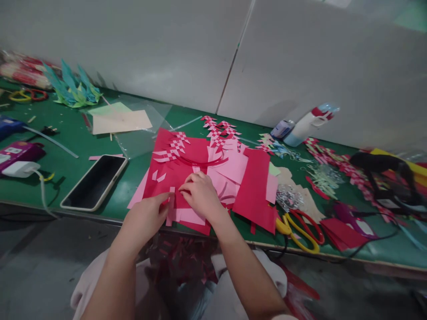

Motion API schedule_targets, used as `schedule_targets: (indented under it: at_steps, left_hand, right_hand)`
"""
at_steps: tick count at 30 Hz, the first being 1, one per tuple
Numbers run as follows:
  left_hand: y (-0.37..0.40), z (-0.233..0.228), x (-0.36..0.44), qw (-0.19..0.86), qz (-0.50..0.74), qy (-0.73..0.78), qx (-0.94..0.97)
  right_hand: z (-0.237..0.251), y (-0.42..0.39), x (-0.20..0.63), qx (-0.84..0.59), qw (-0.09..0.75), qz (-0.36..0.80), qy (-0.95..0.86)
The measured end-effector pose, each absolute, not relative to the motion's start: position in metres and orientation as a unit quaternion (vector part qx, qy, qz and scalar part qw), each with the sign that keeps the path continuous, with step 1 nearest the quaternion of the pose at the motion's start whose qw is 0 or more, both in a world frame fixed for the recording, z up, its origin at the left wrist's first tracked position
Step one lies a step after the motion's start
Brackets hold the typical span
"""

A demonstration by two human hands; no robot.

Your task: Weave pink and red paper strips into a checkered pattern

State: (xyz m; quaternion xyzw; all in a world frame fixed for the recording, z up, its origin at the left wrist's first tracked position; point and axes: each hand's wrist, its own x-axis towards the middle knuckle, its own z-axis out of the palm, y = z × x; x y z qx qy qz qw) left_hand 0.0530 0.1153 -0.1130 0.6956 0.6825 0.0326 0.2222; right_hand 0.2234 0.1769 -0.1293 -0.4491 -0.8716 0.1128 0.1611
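My left hand (pixel 149 218) is closed at the near edge of the bench, its thumb and fingertips on an upright pink paper strip (pixel 171 206). Just to its right, my right hand (pixel 202 195) is curled with the fingertips drawn together; anything between them is hidden. Both hands are over red paper sheets (pixel 196 151). Past the hands lie thin curved red strips (pixel 202 163) and a woven red-and-pink checkered piece (pixel 175 147). Small pink scraps (pixel 161 178) rest left of the right hand, and pink sheets (pixel 235 165) lie to its right.
A phone (pixel 95 182) lies on the green bench at left, near a white plug (pixel 20 169). Yellow-and-red scissors (pixel 300 231) overhang the front edge at right. A white bottle (pixel 308 126) and a can (pixel 282 129) stand by the wall. Blue-green folded paper (pixel 73 86) is back left.
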Motion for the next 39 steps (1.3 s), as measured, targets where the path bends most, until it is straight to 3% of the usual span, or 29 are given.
schedule_targets:
  at_steps: [10,24,39]
  left_hand:
    - [0.117,-0.108,0.051,0.194,0.12,0.732,0.643]
    - [0.116,-0.105,0.06,0.141,0.27,0.769,0.562]
    - [0.116,-0.108,0.057,0.117,0.313,0.782,0.527]
  right_hand:
    - [-0.114,0.188,0.258,-0.525,0.256,0.119,-0.803]
    - [-0.118,0.189,0.261,-0.633,0.157,0.08,-0.753]
    - [-0.121,0.193,0.247,-0.653,0.122,0.108,-0.74]
